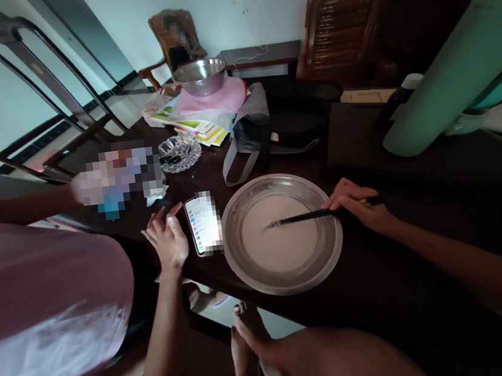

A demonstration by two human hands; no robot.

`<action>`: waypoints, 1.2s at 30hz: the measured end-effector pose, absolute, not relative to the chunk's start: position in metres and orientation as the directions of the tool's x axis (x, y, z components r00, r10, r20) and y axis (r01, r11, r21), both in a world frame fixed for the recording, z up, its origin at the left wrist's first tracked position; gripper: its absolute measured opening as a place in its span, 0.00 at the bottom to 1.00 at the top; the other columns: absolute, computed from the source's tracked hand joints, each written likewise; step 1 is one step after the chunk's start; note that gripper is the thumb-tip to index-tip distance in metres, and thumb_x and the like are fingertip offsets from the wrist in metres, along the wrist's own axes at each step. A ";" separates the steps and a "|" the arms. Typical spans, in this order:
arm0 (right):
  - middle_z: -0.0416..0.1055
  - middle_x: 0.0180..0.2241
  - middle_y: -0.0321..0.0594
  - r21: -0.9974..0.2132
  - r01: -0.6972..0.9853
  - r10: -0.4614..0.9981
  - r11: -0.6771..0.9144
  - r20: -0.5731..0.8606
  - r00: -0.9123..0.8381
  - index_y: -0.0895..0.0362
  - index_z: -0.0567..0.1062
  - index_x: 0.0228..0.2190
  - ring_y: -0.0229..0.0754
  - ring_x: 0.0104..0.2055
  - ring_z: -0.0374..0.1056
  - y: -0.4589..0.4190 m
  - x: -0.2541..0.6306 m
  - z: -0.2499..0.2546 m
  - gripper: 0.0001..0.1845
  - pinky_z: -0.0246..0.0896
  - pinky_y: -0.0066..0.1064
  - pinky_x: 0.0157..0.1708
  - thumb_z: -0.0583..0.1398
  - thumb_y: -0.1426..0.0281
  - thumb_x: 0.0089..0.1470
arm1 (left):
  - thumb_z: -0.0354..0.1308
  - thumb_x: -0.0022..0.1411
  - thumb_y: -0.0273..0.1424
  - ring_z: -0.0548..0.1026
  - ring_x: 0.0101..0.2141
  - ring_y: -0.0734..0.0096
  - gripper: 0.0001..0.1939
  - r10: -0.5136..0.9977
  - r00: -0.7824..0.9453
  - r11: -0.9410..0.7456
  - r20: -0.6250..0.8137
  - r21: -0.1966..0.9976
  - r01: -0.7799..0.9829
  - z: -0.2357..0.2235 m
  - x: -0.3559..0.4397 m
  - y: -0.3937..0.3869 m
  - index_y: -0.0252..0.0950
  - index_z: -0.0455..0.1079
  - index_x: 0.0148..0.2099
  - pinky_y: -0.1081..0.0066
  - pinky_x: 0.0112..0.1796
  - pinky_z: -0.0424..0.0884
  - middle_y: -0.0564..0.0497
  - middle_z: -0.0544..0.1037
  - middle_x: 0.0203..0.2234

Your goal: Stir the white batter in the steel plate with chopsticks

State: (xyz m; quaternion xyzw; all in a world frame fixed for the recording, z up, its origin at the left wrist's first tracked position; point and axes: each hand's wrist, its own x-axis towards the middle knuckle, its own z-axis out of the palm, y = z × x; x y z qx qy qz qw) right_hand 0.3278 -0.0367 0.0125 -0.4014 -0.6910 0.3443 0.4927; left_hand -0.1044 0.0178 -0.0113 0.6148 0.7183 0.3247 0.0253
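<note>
My right hand point(360, 204) is closed around dark chopsticks point(307, 215) at the right rim of a wide metal basin point(335, 251). Their coated tips reach into a pale, smooth liquid point(279, 248), which looks like batter, near the middle of the basin. My left hand point(167, 241) holds nothing; its fingers are apart at the table's near edge. Just to the right of that hand a phone point(197, 228) lies with its lit screen up, close to the basin's left side. Part of the screen is blurred out.
Behind the phone stands a glass ashtray point(180, 153). Farther back, a second metal bowl point(201, 77) rests on a pink cloth point(215, 101) over papers, beside a black bag point(297, 115). A green cylinder point(442, 73) leans at right. Another person's arm point(19, 201) extends from the left.
</note>
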 end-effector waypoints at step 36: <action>0.80 0.30 0.37 -0.873 0.178 0.883 0.455 0.417 -0.214 0.48 0.81 0.27 0.44 0.35 0.71 -0.038 0.326 0.013 0.16 0.65 0.40 0.37 0.58 0.62 0.64 | 0.28 0.71 0.50 0.60 0.65 0.48 0.38 0.871 -0.227 -0.037 0.436 0.518 0.855 -0.024 -0.117 0.017 0.34 0.71 0.59 0.45 0.66 0.46 0.34 0.69 0.59</action>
